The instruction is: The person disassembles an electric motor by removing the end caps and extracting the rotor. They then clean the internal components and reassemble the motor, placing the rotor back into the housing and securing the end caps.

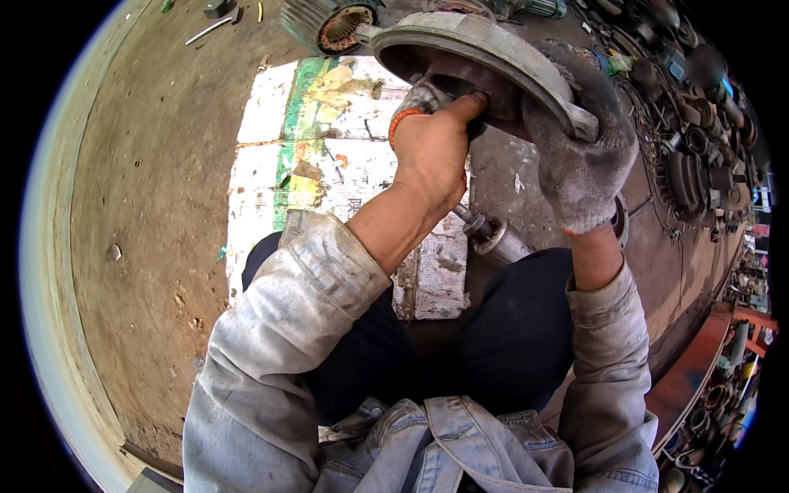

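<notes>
A round grey metal motor end cover (493, 45), hollow side toward me, is held up in front of me, tilted. My right hand (583, 156), in a dirty grey knit glove, is closed round the cover's right rim beside a lug. My bare left hand (436, 148) reaches into the hollow, fingers curled and thumb pointing inward. Bunched in it is a grey cloth glove (423, 97) with an orange cuff. The left fingertips are hidden inside the cover.
Under my hands lies flattened white cardboard (353, 181) with a green stripe. A metal shaft part (493, 238) lies by my knees. A green finned motor housing (329, 25) stands ahead. Piles of motor parts (690, 164) fill the right side, near a red steel beam (690, 378).
</notes>
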Demonstrator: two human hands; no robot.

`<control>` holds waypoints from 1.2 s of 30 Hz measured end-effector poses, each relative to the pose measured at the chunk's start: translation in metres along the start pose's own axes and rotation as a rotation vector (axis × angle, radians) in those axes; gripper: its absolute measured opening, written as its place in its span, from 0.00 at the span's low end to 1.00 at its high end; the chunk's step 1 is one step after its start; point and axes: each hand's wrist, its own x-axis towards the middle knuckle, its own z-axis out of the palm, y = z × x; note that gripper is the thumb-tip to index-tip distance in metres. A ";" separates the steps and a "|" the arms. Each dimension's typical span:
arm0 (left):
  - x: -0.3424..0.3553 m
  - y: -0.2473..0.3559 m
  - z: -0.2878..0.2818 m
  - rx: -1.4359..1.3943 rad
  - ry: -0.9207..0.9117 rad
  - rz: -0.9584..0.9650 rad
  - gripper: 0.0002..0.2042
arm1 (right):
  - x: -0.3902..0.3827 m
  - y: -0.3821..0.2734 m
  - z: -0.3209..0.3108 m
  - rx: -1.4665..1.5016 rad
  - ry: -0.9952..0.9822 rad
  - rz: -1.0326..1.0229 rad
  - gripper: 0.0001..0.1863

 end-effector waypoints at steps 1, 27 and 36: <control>0.000 0.001 0.000 0.005 0.003 -0.001 0.11 | 0.001 -0.002 0.000 -0.031 -0.009 -0.001 0.19; 0.016 -0.002 -0.019 0.636 -0.073 -0.228 0.08 | -0.119 0.314 -0.070 0.320 0.030 1.581 0.23; 0.012 0.005 -0.024 0.577 -0.051 -0.212 0.09 | -0.174 0.342 -0.102 0.671 0.263 1.575 0.18</control>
